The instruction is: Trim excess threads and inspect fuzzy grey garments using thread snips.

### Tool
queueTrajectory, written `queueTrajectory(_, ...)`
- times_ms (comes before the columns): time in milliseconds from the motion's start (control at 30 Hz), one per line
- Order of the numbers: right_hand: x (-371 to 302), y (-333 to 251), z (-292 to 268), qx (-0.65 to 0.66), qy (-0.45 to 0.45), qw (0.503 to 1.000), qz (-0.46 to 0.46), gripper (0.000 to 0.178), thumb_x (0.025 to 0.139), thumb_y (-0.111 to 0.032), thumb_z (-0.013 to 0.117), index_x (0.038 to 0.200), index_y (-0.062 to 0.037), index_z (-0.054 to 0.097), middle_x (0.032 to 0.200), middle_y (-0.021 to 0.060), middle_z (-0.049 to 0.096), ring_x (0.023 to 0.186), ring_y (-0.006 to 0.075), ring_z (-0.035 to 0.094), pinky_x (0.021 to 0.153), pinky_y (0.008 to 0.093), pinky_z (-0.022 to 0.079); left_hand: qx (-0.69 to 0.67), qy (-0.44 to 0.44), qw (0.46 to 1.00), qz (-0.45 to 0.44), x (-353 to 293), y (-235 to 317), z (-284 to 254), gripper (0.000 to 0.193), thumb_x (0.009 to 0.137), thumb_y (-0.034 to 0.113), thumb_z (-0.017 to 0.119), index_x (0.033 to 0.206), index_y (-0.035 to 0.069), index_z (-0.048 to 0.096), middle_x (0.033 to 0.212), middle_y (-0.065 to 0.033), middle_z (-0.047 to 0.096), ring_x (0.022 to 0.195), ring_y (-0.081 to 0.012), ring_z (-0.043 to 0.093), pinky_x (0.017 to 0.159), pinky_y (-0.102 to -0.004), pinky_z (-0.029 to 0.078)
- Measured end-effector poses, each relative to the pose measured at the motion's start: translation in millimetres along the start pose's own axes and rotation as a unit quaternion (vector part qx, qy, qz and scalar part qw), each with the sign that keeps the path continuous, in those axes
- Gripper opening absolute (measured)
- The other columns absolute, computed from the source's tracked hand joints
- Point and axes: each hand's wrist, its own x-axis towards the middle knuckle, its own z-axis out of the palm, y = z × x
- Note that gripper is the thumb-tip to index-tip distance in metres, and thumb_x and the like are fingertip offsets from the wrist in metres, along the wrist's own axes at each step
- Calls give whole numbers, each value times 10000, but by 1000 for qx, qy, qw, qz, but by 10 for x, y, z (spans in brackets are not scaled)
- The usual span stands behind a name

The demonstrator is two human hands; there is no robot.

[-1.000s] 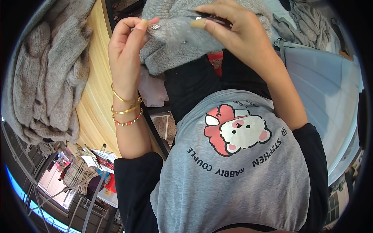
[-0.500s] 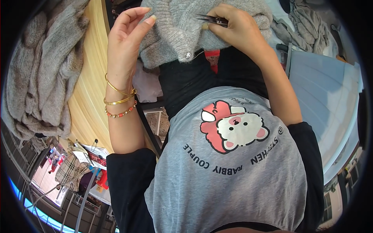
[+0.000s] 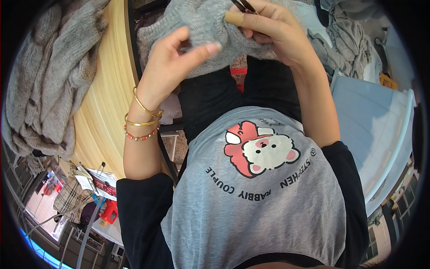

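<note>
A fluffy grey knit garment point(image 3: 201, 60) is bunched over my lap at the top of the view, its upper part cut off by the frame. My right hand point(image 3: 280, 29) holds dark thread snips point(image 3: 244, 6), with the points up near the upper edge. Tan tape wraps the right thumb, which presses by a fold of the knit. Over the garment's left side is my left hand point(image 3: 172, 62), thumb stretched out and apart from the bent fingers. Nothing shows between them, though the fingertips are partly blurred.
A pale wooden table point(image 3: 109, 67) runs along my left, bearing a pile of grey-brown knitwear point(image 3: 53, 76). To my right stands a large light-blue plastic bin point(image 3: 358, 130), with more grey garments point(image 3: 349, 40) beyond it. Papers on a clip point(image 3: 101, 179) hang at the lower left.
My left hand has moved right and down over the knit, its thumb spreading. The right hand has risen slightly and turned the snips upward. The garment has shifted and bunched differently.
</note>
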Motion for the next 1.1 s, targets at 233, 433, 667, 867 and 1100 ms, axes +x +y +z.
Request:
queueTrajectory(233, 206, 21, -161, -18, -223, 861, -456, 139, 911, -155, 649, 961, -26, 639, 646, -26, 566, 523, 45, 485, 489, 180, 360, -329, 49, 943, 11, -49, 264, -208, 260, 963, 165, 548, 1181, 30, 591, 1120, -58, 657, 1027, -127, 614, 927, -311, 483)
queueTrajectory(433, -303, -574, 123, -1, -87, 994, -60, 142, 944, -109, 568, 940, 32, 587, 551, 15, 542, 329, 94, 415, 340, 214, 288, -598, -49, 799, 34, -133, 419, -222, 419, 1027, 283, 397, 1304, -15, 494, 1310, -166, 557, 1185, -275, 563, 1028, -437, 429)
queueTrajectory(667, 170, -135, -90, 309, -70, 948, -41, 210, 944, -76, 522, 1118, -34, 631, 790, 27, 595, 516, 46, 456, 406, 173, 323, -564, -61, 821, 59, 11, 228, 25, 314, 974, 153, 516, 1259, 22, 501, 1202, -87, 610, 1098, -172, 589, 1013, -387, 446)
queueTrajectory(867, 281, 101, -296, 292, -24, 955, -43, 263, 970, -114, 491, 1214, -18, 516, 865, 36, 616, 491, 12, 412, 364, 136, 258, -251, 170, 948, 102, 27, 99, 215, 408, 929, 59, 572, 1318, 36, 449, 1091, -79, 619, 1005, -154, 627, 882, -280, 496)
queueTrajectory(1100, 228, 69, -308, 293, -4, 955, -48, 242, 971, -99, 481, 1194, -14, 522, 861, 39, 618, 493, 12, 412, 367, 144, 263, 241, 242, 898, 276, -30, 279, 113, 359, 918, 39, 602, 1268, 48, 526, 1079, -66, 573, 1022, -156, 600, 903, -298, 499)
